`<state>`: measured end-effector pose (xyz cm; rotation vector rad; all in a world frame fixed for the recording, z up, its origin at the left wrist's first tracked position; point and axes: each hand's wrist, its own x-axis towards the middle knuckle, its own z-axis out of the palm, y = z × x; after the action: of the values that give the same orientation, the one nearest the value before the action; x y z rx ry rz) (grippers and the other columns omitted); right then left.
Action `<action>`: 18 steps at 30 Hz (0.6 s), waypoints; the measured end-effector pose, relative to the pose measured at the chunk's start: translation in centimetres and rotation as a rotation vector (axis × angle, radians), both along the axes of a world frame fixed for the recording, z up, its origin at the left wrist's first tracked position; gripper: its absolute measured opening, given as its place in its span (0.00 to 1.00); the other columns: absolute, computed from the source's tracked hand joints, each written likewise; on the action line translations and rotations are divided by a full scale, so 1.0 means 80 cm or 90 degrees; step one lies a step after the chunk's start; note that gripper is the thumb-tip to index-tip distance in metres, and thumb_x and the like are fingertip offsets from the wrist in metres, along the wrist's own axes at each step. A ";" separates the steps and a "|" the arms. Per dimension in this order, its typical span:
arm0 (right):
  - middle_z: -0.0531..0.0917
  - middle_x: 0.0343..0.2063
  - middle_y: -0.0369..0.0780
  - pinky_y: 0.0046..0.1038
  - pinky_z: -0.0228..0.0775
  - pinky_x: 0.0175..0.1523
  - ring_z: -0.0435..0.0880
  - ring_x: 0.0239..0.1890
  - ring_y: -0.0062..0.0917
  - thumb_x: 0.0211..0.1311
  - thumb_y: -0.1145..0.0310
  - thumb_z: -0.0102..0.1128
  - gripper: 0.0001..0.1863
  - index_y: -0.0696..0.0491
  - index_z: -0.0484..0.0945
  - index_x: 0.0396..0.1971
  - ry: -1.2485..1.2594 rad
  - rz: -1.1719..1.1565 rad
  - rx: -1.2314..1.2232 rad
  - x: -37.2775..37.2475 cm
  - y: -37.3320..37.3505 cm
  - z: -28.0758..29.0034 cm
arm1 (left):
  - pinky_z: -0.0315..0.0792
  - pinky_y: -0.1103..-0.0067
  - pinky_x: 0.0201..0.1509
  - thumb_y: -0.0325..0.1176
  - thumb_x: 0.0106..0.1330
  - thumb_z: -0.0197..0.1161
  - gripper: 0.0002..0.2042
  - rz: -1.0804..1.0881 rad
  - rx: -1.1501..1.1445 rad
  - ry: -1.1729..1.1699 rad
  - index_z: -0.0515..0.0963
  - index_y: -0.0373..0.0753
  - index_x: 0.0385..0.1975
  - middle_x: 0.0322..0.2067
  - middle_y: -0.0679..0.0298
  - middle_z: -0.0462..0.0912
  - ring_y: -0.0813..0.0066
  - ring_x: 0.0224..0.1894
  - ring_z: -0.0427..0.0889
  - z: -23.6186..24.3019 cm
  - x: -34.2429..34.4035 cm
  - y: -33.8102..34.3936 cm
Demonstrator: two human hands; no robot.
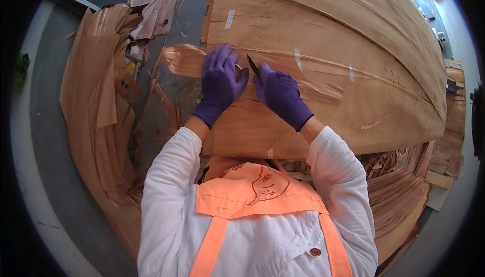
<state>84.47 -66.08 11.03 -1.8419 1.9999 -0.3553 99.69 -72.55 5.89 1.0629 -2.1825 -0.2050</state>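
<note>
A strip (317, 90) is being steadied across the sheet (328, 128) under the left hand (218, 85), fingers extended, thumb apart; a knife (252, 65) is being gripped in the right hand (280, 91), fingers curled. Trimming is apparently being done; careful knife guidance is seemingly being called for next.

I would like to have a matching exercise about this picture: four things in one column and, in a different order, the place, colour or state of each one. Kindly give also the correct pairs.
Column one
1. left hand
2. right hand
3. reddish wood strip
4. bib apron

Column two
A. orange
B. passing under the other glove, the one without the knife
C. gripping a dark knife
D. palm down, to the left of the knife

Right pairs: 1-D, 2-C, 3-B, 4-A
</note>
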 end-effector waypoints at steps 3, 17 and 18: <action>0.79 0.18 0.51 0.47 0.69 0.30 0.79 0.24 0.48 0.62 0.63 0.52 0.09 0.54 0.70 0.31 0.018 0.011 0.002 0.009 -0.008 0.005 | 0.62 0.62 0.62 0.34 0.56 0.64 0.16 -0.005 -0.006 0.015 0.72 0.35 0.41 0.51 0.50 0.73 0.50 0.56 0.70 -0.005 0.001 -0.003; 0.80 0.19 0.50 0.45 0.72 0.29 0.81 0.24 0.46 0.58 0.66 0.53 0.09 0.55 0.69 0.31 0.104 0.092 0.014 0.022 -0.035 -0.006 | 0.63 0.59 0.61 0.32 0.59 0.57 0.09 0.016 -0.037 -0.041 0.72 0.33 0.33 0.50 0.51 0.73 0.50 0.57 0.69 -0.005 -0.003 0.001; 0.80 0.19 0.50 0.45 0.72 0.30 0.81 0.25 0.46 0.58 0.65 0.53 0.09 0.55 0.69 0.31 0.108 0.096 0.026 0.021 -0.035 -0.006 | 0.63 0.59 0.61 0.33 0.60 0.57 0.09 0.020 -0.040 -0.048 0.72 0.32 0.33 0.50 0.51 0.73 0.50 0.57 0.69 -0.005 -0.003 0.001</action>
<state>86.15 -68.87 10.52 -2.0414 1.9440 -0.1175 99.43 -72.47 5.49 1.0837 -2.2224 -0.0832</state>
